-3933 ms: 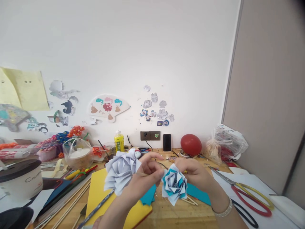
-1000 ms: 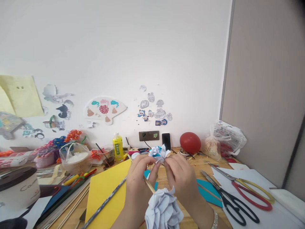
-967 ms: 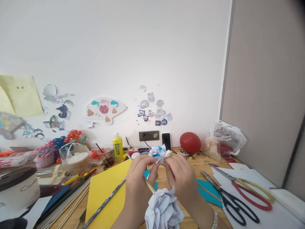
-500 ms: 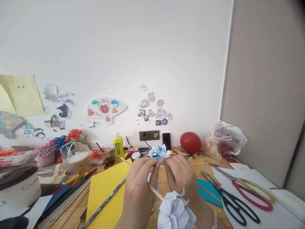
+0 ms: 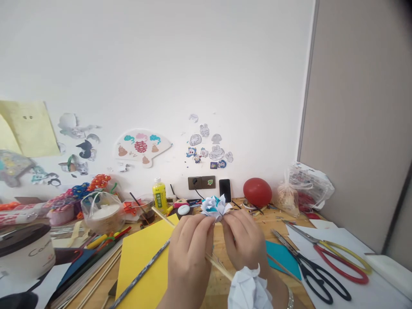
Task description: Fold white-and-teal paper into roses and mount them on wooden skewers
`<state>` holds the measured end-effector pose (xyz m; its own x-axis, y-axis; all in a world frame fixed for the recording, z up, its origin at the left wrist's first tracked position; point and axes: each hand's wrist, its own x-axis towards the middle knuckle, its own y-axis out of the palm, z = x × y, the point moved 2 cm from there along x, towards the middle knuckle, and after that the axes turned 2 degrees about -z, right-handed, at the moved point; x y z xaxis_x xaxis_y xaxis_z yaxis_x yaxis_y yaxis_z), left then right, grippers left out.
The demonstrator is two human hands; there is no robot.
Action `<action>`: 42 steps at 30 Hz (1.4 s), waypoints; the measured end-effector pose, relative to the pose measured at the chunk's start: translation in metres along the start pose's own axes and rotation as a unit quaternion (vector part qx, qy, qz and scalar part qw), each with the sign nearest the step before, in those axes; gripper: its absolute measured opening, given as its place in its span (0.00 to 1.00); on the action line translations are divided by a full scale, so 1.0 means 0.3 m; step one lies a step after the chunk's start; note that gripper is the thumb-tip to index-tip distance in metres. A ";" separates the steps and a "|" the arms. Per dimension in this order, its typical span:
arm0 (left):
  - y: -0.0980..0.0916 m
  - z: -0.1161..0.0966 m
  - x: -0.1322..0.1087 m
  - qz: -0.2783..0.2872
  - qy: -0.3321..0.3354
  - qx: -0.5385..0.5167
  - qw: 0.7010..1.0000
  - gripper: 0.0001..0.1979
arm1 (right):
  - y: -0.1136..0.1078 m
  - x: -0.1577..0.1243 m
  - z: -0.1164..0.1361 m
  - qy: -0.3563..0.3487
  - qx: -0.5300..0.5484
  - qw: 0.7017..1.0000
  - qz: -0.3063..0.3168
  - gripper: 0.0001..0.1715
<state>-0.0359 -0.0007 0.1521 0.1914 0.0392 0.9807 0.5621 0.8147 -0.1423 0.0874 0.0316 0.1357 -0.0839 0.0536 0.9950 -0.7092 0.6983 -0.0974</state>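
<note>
A folded paper flower, white with blue inside [image 5: 215, 207], is held up over the middle of the desk. My left hand [image 5: 190, 246] pinches its left underside with closed fingers. That hand also has a thin wooden stick [image 5: 221, 268] running through it at a slant. On the stick's near end sits a white crumpled-petal paper flower [image 5: 249, 290], in front of my right wrist. My right hand [image 5: 245, 238] pinches the right side of the blue-and-white flower. The fingertips of both hands are partly hidden behind the knuckles.
Yellow paper [image 5: 143, 249] with a patterned grey stick [image 5: 141, 274] lies left. Black-handled scissors [image 5: 313, 274], red-and-yellow-handled scissors [image 5: 341, 257] and blue paper [image 5: 283, 257] lie right. A yellow-labelled bottle [image 5: 159, 197], phone [image 5: 225, 190] and red balloon [image 5: 257, 192] stand along the wall.
The white paper flower and the stick's near end have swung right, and the stick's far end has moved left. My left fingers have shifted slightly. The blue-and-white flower stays nearly in place.
</note>
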 end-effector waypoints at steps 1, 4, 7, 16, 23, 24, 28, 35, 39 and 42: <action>-0.002 -0.003 -0.005 -0.008 0.017 0.013 1.000 0.10 | -0.001 0.000 0.002 0.002 -0.004 1.000 -0.001 0.08; -0.005 -0.011 -0.015 -0.024 0.054 0.046 0.997 0.11 | -0.003 0.002 0.005 0.011 -0.012 1.000 -0.004 0.07; -0.005 -0.010 -0.007 -0.034 0.044 0.031 0.998 0.12 | -0.005 0.003 0.008 0.008 -0.012 1.000 -0.005 0.08; 0.002 -0.007 0.007 -0.038 0.032 0.033 0.998 0.08 | -0.001 0.001 0.018 -0.033 -0.038 0.998 -0.047 0.07; 0.001 -0.012 0.028 -0.006 0.021 0.007 1.000 0.06 | 0.006 -0.008 0.017 -0.052 -0.030 0.997 -0.054 0.08; -0.001 -0.012 0.029 -0.006 0.023 0.003 1.000 0.06 | 0.007 -0.009 0.017 -0.049 -0.031 0.997 -0.054 0.08; -0.011 -0.008 0.017 -0.012 0.039 0.010 0.999 0.07 | 0.007 -0.006 0.025 -0.041 -0.025 0.998 -0.045 0.08; -0.019 0.010 0.002 -0.035 0.073 0.037 0.996 0.08 | -0.015 0.011 0.030 -0.004 0.013 1.000 -0.002 0.08; -0.020 0.012 0.013 -0.051 0.066 0.026 0.996 0.10 | -0.020 0.016 0.022 0.055 0.041 0.998 0.014 0.07; -0.023 0.008 0.010 -0.054 0.080 0.021 0.995 0.09 | -0.022 0.020 0.027 0.076 0.063 0.995 0.018 0.08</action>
<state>-0.0411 -0.0049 0.1563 0.2586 -0.1403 0.9558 0.5526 0.8330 -0.0272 0.0859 0.0216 0.1421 -0.0107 0.1916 0.9814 -0.7910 0.5988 -0.1255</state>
